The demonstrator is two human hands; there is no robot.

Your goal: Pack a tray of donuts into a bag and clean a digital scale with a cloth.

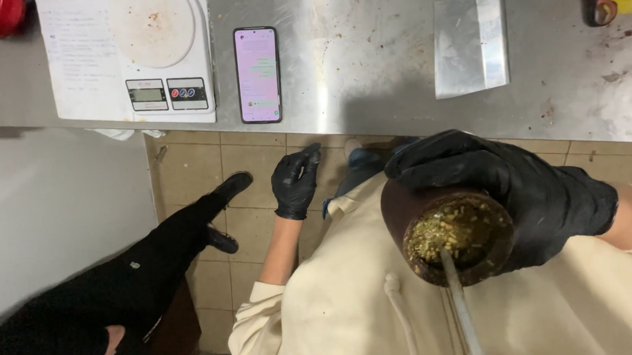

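A steel worktop (368,67), scuffed and flecked with brown crumbs, ran across the far side of my view, with tan floor tiles (253,224) showing beyond its near edge. My cream hooded top (352,312) filled the space below my hands. To the left of my left hand, another person's leg in black trousers (120,281) stretched out over the tiles, ending in a black shoe (231,183).

On the worktop, well beyond my left hand and to its left, stood a white kitchen scale (136,53) with a round platter and a small display. Just right of it, straight out past my left hand, lay a smartphone (257,74) with its screen lit. Beyond my right hand lay a flat steel scraper blade (469,45).

My right hand (518,188), in a black glove, was wrapped around a dark brown gourd cup (445,239), fingers curled over its far rim and side, holding it up close against my chest. The cup was packed with green-yellow chopped herb, and a metal straw (458,303) stuck out of it, running down toward me.

My left hand (296,182), also gloved in black, hung loose over the floor tiles, left of the cup and well apart from it, fingers gently bent and holding nothing.
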